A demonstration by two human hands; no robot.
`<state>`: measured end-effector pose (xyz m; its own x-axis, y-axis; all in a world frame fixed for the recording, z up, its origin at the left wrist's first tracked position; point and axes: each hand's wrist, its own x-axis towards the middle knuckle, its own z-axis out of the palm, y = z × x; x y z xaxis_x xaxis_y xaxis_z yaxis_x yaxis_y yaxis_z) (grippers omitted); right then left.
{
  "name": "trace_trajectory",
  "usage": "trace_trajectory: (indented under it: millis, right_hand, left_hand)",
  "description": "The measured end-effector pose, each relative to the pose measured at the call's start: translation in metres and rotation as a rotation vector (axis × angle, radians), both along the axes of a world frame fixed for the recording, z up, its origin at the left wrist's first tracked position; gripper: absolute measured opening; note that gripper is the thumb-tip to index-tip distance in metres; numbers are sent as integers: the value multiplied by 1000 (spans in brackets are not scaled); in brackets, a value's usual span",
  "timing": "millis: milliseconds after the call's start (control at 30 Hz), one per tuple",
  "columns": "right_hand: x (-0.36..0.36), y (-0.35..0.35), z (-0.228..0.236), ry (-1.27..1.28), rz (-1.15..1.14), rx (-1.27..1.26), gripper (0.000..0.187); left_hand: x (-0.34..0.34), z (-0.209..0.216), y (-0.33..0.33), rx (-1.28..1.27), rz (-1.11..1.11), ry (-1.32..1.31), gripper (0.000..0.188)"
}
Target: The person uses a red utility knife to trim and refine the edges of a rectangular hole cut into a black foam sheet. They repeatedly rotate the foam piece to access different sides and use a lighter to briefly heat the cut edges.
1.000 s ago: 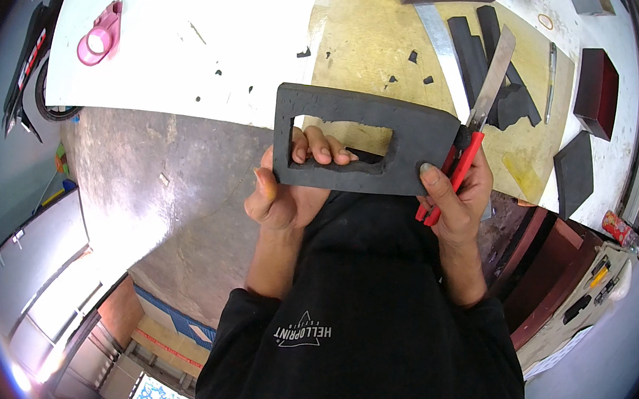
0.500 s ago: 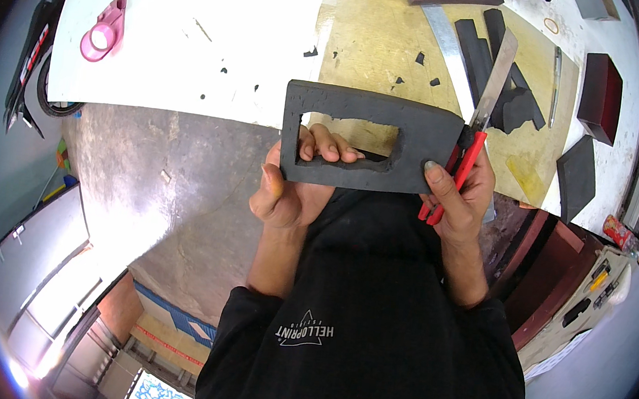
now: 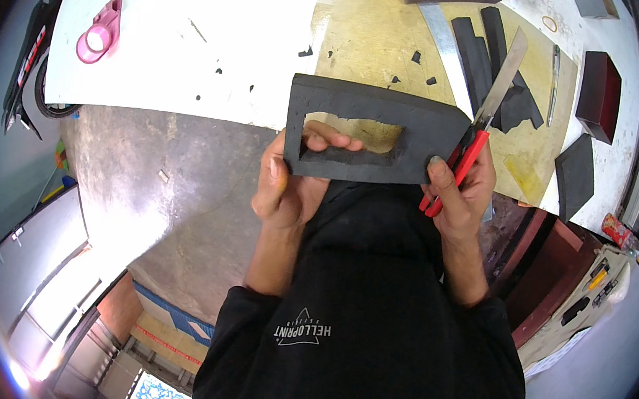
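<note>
We find the block (image 3: pixel 378 105) before the torso (image 3: pixel 371 304), the right hand (image 3: pixel 472 197) pinching it alongside the scissors (image 3: pixel 471 156), the left hand (image 3: pixel 296 197) behind with fingers together, pinch unclear; its thin lower strip (image 3: pixel 349 171) could tear if bent.

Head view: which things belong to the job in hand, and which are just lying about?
Seemingly in use:
- black slab with cut-out window, in left hand and right hand
- red-handled blade tool, also right hand

Seemingly lying about:
- pink tape dispenser
- dark red box
</note>
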<state>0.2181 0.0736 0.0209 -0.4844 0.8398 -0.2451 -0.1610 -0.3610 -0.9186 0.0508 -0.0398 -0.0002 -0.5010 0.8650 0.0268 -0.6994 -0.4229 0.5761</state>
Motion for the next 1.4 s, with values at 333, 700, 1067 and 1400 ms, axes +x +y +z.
trace_trajectory:
  millis: [333,700,1067,1400]
  right_hand:
    - [-3,8,-2,-88,-23,175,46]
    - [-8,16,-4,98,-55,204,56]
    - [-14,24,15,-97,-21,4,50]
    - [-15,23,8,-41,-46,-23,49]
  left_hand:
    - [-2,18,-5,-425,138,536,35]
    - [-15,12,-4,-335,436,1109,26]
    - [-5,19,1,-236,483,1348,25]
    - [-5,13,1,-311,480,1385,33]
